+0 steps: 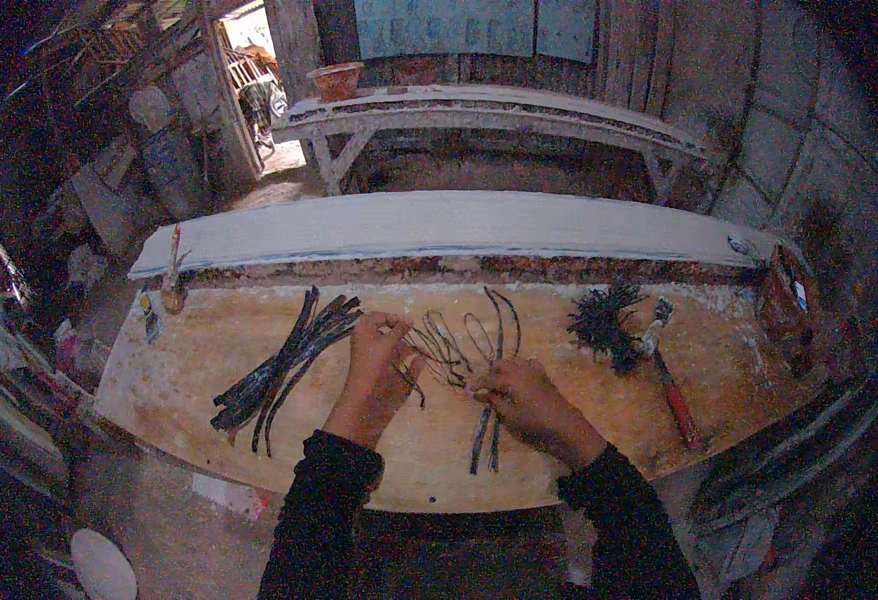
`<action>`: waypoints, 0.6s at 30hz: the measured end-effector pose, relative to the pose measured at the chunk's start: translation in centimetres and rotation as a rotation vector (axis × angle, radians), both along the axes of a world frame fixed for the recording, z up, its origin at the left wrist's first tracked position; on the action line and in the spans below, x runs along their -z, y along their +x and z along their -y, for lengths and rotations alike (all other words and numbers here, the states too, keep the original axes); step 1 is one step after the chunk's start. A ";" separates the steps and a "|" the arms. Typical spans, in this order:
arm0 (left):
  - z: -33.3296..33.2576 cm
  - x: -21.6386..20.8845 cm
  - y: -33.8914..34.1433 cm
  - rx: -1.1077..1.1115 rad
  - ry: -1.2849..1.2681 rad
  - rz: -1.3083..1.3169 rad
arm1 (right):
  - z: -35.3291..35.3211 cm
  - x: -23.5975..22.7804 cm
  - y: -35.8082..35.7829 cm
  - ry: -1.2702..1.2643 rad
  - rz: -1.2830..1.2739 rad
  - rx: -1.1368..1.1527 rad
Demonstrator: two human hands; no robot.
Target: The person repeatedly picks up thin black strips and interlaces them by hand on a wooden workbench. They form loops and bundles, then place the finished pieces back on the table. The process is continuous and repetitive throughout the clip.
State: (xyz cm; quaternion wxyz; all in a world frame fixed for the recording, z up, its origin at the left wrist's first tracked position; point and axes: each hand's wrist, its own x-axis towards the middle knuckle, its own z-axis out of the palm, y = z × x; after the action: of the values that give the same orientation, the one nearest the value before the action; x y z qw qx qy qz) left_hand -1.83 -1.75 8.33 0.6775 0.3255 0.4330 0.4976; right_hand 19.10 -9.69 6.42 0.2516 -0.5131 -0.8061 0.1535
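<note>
Over the middle of the wooden board, my two hands face each other with a tangle of thin looped strands [439, 343] between them. My left hand [374, 365] is closed, thumb and fingers pinching the left end of the strands. Closed around their right end is my right hand [524, 395]. A few dark strips [484, 440] run under my right hand, with a narrow loop standing out beyond it; whether it grips them too is hidden. Left of my left hand lies a bundle of long dark strips [284, 362], fanned at the near end.
The wooden board [179, 375] has a curved near edge. On its right are a dark curly bundle [607, 325] and a red-handled tool [677, 400]. A small container [173, 292] with a stick stands far left. Behind lies a long white plank [439, 222], then a bench [499, 115].
</note>
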 end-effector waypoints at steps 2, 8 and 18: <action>-0.2 -0.7 0.2 -0.101 -0.037 0.080 | 0.4 -0.1 0.6 -0.005 -0.003 0.001; -6.4 7.8 -2.3 -0.189 0.328 -0.155 | 0.1 -1.0 0.0 -0.175 0.036 -0.038; 2.6 3.4 3.4 0.505 0.559 -0.747 | -0.1 -0.5 0.0 0.151 0.008 0.043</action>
State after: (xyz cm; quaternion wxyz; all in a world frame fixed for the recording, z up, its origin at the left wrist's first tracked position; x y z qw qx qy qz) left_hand 1.61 -4.39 4.88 0.4633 0.7428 0.4038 0.2657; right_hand 19.14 -9.58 6.89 0.2897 -0.5105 -0.8051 0.0847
